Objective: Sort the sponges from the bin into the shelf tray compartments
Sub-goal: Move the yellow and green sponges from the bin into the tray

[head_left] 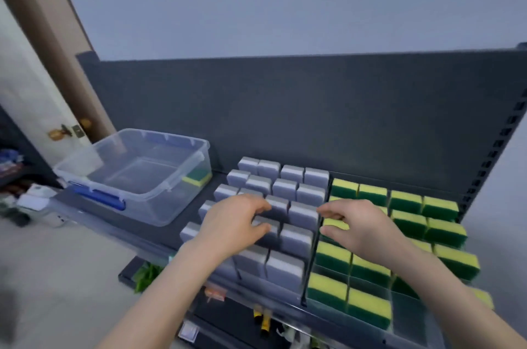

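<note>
Left hand (pixel 231 223), right hand (pixel 362 227) over sponges (pixel 296 237) — bin (pixel 159 206) alongside, back panel (pixel 285 109) behind.

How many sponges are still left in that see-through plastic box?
1: a yellow-and-green sponge in the right-hand corner of the clear plastic bin, seen through its wall. No others show in there.
</note>
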{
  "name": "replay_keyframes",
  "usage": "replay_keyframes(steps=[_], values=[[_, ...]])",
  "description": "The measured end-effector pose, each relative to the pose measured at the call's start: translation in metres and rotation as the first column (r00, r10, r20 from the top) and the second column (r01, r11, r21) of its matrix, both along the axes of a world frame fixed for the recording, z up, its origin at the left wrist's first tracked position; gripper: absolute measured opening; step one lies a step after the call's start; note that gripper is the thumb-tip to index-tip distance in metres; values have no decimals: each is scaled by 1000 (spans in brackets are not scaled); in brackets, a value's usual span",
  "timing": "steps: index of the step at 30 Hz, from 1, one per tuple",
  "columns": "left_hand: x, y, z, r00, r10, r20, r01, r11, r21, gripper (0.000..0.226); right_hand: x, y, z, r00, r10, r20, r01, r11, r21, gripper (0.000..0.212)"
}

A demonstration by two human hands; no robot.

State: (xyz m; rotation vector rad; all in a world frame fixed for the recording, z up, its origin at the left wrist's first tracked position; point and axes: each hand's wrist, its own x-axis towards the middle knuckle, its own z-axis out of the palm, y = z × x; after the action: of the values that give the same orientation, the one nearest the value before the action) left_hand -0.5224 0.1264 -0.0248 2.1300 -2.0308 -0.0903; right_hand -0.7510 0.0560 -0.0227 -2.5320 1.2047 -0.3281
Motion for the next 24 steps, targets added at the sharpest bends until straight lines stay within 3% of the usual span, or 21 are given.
replay_keyframes(steps=[11, 24], values=[[162, 44, 16, 986, 165, 20, -165, 986, -3, 36, 161, 16, 15, 999, 43, 15, -43, 999, -3, 33], [340, 64, 30, 981, 183, 61, -183, 983, -10, 36, 321, 40, 13, 995, 33, 97, -32, 999, -5, 29]])
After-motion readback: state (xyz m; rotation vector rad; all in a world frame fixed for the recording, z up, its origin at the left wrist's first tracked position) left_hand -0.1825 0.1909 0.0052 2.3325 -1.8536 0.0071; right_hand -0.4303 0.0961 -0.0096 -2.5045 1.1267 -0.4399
